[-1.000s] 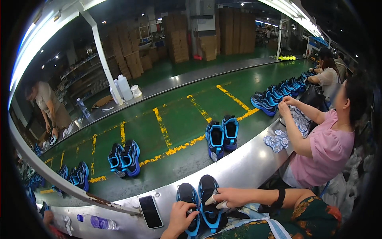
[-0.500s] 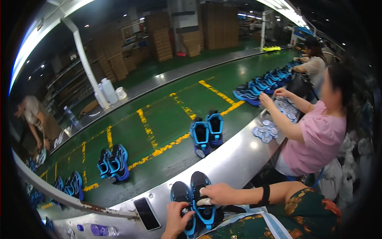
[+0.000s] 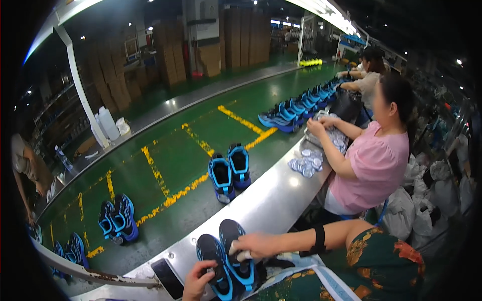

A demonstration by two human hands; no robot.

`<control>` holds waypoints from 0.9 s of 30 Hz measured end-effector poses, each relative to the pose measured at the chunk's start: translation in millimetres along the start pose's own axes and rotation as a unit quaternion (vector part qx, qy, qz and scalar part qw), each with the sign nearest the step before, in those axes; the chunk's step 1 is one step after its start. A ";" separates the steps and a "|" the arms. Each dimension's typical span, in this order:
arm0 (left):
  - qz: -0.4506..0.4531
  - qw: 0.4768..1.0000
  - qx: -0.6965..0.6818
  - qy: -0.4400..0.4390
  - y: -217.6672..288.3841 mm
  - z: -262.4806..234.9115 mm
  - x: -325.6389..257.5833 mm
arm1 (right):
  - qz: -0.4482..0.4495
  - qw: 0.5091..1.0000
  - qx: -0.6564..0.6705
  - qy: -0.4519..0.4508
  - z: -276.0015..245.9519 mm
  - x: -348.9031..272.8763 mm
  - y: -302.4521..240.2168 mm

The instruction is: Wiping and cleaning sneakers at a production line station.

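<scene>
1. Left hand (image 3: 198, 281) is curling partly shut on the left shoe (image 3: 213, 266) at 6 o'clock.
2. Right hand (image 3: 253, 246) is pressing, fingers closed, on the right shoe (image 3: 236, 251).
3. Shoes are looking light with soft uppers and stiff soles; gripping by heel or sole is probably best.
4. Phone (image 3: 168, 277) is lying at 7 o'clock; another shoe pair (image 3: 230, 170) is riding the green belt (image 3: 165, 150) at 12 o'clock.

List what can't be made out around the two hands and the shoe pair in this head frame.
- Left hand: wrist and forearm cut off by the lower edge of the head view.
- Left shoe: heel end hidden under the left hand and cut by the edge.
- Right shoe: middle covered by the right hand; the small white thing in its fingers is too small to identify.
- Phone: dark screen, nothing readable.
</scene>
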State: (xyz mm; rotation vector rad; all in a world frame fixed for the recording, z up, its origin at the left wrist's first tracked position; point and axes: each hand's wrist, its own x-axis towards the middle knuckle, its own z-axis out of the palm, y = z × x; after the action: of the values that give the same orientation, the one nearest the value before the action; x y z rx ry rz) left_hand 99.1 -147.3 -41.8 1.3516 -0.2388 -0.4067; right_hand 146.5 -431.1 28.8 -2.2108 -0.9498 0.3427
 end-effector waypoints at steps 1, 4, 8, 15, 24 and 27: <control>-0.009 0.999 0.045 -0.008 33.6 17.6 0.8 | 0.026 0.998 -0.041 0.028 3.3 3.7 -0.2; 0.093 0.939 0.317 0.093 40.7 42.1 0.5 | 0.039 0.991 -0.120 0.039 2.1 8.3 -7.8; 0.015 0.995 0.066 0.071 31.3 32.5 9.4 | -0.055 0.996 -0.022 0.061 -7.5 1.3 -4.4; 0.141 0.944 0.257 0.150 38.8 53.5 16.7 | 0.025 0.985 -0.147 0.081 -18.0 6.4 -8.3; 0.115 0.974 0.174 0.092 24.3 47.8 9.9 | 0.013 0.994 -0.080 0.076 -10.1 -3.7 -5.7; 0.139 0.953 0.250 0.098 29.3 55.2 13.0 | -0.027 0.996 -0.038 0.074 -11.9 -4.6 0.2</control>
State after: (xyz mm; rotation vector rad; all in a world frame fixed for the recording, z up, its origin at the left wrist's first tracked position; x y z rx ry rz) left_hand 93.3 -197.3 -2.6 1.8136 -0.3786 0.0347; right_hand 149.1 -440.4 37.1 -2.2400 -0.9528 0.1192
